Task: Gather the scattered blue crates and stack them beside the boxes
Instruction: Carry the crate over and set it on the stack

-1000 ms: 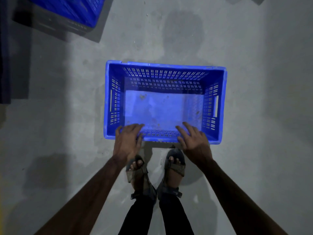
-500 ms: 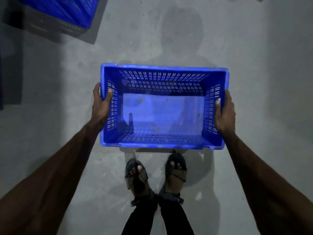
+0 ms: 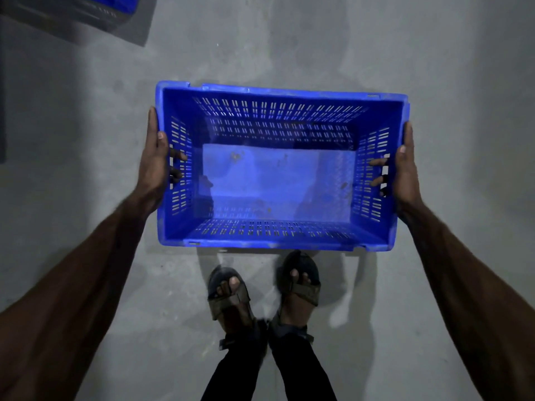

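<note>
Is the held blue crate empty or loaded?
Empty: the blue crate shows a bare floor with only small specks of dirt.

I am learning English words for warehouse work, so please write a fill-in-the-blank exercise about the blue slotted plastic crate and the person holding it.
1. The number of hands gripping the blue slotted plastic crate is ____.
2. The left hand and the right hand hold the crate's two ____ walls, not the long ones.
3. The person's feet wear strapped ____, not closed shoes.
Missing words: two; short; sandals.
</note>
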Action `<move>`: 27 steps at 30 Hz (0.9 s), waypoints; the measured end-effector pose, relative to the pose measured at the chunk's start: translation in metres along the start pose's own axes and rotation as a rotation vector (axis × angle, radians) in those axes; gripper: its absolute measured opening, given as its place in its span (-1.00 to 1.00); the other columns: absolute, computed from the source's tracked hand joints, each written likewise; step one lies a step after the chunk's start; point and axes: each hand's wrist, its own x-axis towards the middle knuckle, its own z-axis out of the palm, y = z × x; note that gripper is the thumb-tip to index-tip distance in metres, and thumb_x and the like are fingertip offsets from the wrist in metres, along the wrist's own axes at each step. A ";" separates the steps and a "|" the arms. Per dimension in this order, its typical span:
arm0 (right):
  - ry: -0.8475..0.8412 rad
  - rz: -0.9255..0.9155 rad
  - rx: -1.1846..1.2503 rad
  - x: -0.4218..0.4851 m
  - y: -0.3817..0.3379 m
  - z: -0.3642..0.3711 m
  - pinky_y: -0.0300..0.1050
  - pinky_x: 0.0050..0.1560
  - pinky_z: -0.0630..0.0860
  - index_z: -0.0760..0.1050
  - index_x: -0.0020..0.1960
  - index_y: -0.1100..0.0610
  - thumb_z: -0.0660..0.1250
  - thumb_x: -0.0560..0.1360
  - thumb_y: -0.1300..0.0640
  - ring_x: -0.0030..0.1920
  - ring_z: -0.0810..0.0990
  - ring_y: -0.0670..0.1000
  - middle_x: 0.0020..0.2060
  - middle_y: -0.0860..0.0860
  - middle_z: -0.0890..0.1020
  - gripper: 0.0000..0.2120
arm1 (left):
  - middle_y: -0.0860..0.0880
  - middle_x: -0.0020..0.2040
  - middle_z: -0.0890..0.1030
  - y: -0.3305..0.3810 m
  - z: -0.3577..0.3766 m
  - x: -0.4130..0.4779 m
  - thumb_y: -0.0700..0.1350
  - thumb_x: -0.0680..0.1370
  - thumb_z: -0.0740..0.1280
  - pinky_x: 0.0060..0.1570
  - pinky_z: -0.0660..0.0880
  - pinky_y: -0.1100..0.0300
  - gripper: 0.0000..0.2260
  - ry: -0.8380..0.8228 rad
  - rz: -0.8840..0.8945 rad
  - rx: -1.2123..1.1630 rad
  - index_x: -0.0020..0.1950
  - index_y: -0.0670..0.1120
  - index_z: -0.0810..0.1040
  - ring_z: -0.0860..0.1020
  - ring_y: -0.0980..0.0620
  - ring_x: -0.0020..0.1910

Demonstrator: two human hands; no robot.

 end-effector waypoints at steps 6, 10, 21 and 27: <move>0.040 -0.005 0.016 0.006 0.000 0.001 -0.15 -0.49 0.40 0.05 0.60 -0.35 0.01 0.71 -0.22 -0.37 0.51 0.07 -0.04 -0.07 0.69 -0.53 | -0.07 -0.12 0.57 -0.003 -0.001 -0.004 0.13 0.73 0.07 -0.45 0.43 0.19 -0.50 -0.038 -0.004 -0.010 0.63 0.33 -0.05 0.43 -0.04 -0.38; 0.073 -0.034 -0.083 0.007 -0.004 0.001 -0.24 -0.53 0.35 0.02 0.63 -0.27 0.00 0.73 -0.14 -0.43 0.46 -0.05 -0.16 -0.02 0.65 -0.52 | -0.05 -0.19 0.57 -0.010 0.001 -0.004 0.13 0.74 0.06 -0.48 0.37 0.18 -0.51 0.009 0.008 0.036 0.63 0.32 -0.04 0.41 -0.05 -0.35; 0.119 -0.029 -0.226 -0.035 -0.010 -0.012 -0.03 -0.27 0.41 0.08 0.51 -0.51 0.03 0.69 -0.21 -0.31 0.50 -0.01 -0.18 -0.03 0.60 -0.57 | -0.27 0.14 0.60 0.002 -0.021 -0.054 0.26 0.68 0.10 -0.14 0.54 -0.16 -0.55 0.060 0.041 0.128 0.54 0.50 0.05 0.57 -0.09 -0.12; 0.114 -0.043 -0.302 -0.110 -0.085 -0.049 0.27 -0.06 0.56 0.02 0.54 -0.49 0.01 0.72 -0.18 -0.25 0.56 0.03 -0.09 -0.04 0.65 -0.56 | -0.12 -0.12 0.62 0.073 -0.061 -0.122 0.09 0.74 0.11 -0.36 0.50 0.04 -0.56 0.070 0.031 0.078 0.59 0.40 0.10 0.45 0.10 -0.32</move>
